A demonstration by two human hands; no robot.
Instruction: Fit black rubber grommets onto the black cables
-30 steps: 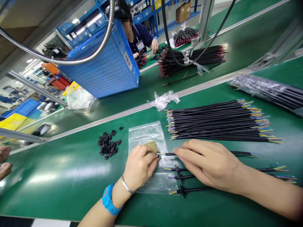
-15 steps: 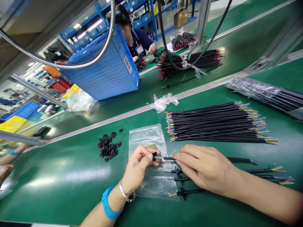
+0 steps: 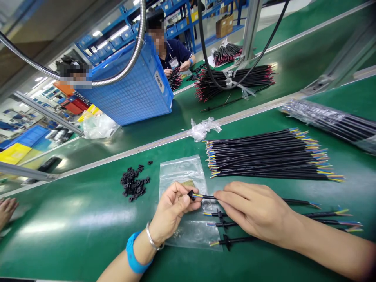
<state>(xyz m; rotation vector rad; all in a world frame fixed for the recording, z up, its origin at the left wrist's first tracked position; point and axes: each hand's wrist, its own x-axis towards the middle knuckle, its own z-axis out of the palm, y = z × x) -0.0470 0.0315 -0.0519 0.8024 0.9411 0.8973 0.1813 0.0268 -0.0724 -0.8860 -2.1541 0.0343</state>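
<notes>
Between the thumb and fingers of my left hand (image 3: 174,209) is a small black grommet (image 3: 191,194), right at the coloured wire ends of a black cable (image 3: 209,197). Whether the wires pass through it, I cannot tell. My right hand (image 3: 252,207) is closed on that cable, whose far end sticks out beyond the hand. Below lie several cables, each with a black piece (image 3: 226,241) around it near its left end. Under my left hand lies a clear plastic bag (image 3: 183,166). Loose black grommets (image 3: 135,182) are heaped left of the bag.
Many black cables (image 3: 267,154) lie side by side beyond my right hand; a plastic-wrapped bundle (image 3: 331,119) is farther right. A blue crate (image 3: 126,86) stands behind the metal rail (image 3: 164,141). A co-worker (image 3: 176,53) sits across the bench; another person's hand (image 3: 7,209) is at far left.
The grommet in my left hand has turned slightly at the wire ends. My right hand stays on the cable. The person at far left has drawn their hands back.
</notes>
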